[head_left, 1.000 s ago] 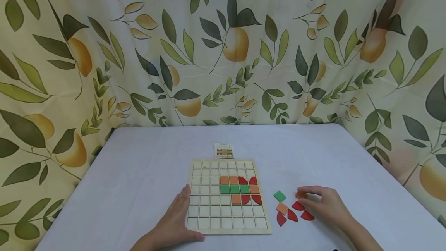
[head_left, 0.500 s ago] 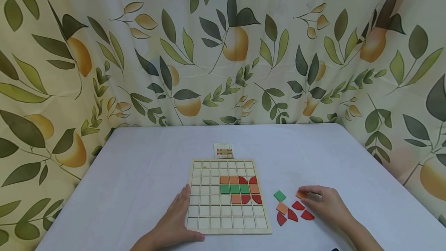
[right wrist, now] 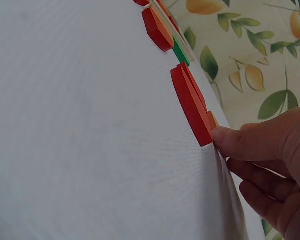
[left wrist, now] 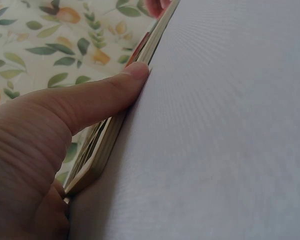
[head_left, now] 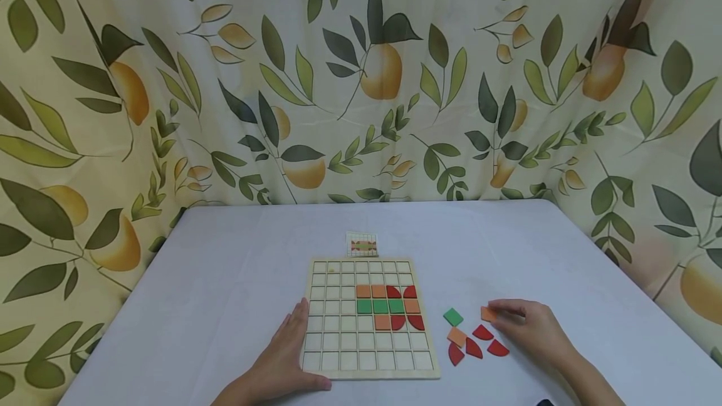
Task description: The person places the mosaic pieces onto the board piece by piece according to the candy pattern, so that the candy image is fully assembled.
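A wooden grid board [head_left: 338, 359] lies flat on the table, with orange squares, green squares and red quarter-circle tiles set in its middle and right cells. My left hand [head_left: 280, 349] rests at its front-left corner, fingers straight along the left edge; the left wrist view shows the thumb [left wrist: 102, 97] pressed along the front edge. To the right of the board, my right hand [head_left: 533, 327] pinches an orange square tile [head_left: 487, 314] by its right side. Just in front of that tile lie red quarter-circle tiles [head_left: 482, 332]; in the right wrist view one red tile [right wrist: 190, 105] partly hides it.
A loose green square [head_left: 453, 317] and a second orange square [head_left: 457, 336] lie between board and right hand. A small pattern card [head_left: 361, 245] touches or nearly touches the board's far edge. A leaf-and-fruit curtain [head_left: 361, 80] hangs behind the white table [head_left: 237, 255].
My right hand has shifted slightly right, and more of the orange square at its fingertips shows. The left hand and the board have stayed put.
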{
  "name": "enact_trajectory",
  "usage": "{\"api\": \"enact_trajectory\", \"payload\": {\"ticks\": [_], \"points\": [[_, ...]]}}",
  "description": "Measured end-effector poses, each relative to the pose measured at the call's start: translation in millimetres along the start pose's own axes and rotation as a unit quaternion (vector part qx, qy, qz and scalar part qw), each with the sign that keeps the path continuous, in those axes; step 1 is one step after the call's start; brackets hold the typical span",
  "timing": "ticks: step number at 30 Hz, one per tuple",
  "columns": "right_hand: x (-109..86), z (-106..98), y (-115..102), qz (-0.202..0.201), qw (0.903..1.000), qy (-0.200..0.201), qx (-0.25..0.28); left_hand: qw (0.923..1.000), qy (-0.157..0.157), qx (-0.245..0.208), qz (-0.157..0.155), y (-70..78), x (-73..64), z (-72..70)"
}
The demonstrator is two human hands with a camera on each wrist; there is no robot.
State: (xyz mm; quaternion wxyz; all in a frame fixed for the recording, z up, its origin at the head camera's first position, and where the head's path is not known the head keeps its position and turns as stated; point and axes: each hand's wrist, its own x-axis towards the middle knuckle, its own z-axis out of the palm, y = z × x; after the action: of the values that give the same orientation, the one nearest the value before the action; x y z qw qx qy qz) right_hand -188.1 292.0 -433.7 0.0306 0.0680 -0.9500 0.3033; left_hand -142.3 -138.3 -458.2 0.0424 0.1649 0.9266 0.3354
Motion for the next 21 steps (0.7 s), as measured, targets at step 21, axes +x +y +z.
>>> {"api": "enact_trajectory", "payload": {"ticks": [21], "points": [[3.8,-0.6,2.6,-0.006,0.9998,-0.004,0.019,1.0,0.002,-0.005,0.002,0.7,0.3,-1.1]]}}
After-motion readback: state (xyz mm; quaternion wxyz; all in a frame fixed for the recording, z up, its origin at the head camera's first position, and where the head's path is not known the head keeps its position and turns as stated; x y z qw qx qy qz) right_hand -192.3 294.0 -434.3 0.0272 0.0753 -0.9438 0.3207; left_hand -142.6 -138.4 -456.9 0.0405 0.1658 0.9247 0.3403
